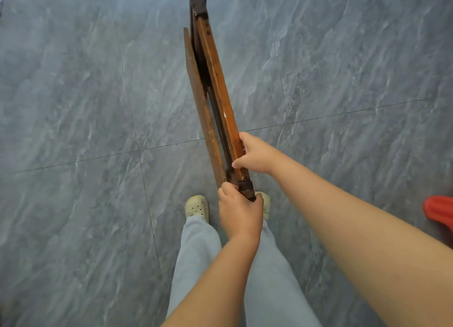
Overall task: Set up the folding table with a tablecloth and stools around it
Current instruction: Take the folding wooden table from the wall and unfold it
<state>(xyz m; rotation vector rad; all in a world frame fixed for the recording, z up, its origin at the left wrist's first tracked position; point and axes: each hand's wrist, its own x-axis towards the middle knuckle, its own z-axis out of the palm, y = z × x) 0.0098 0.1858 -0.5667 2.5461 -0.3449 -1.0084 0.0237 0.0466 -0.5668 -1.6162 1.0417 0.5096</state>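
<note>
Wooden table [217, 81], seemingly folded, gripped by left hand [240, 215], right hand [256, 155].

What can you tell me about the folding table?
The folding table is folded flat and seen edge-on, stretching away from the person to the frame's top. It looks like worn brown wood: a thin board on the left, slats beside it, dark wrapped ends. The left hand grips its near end; the right hand grips a slat just beyond.

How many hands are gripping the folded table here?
2. The left hand grips the folded table at its dark near end; the right hand grips a wooden rail just beyond.
</note>
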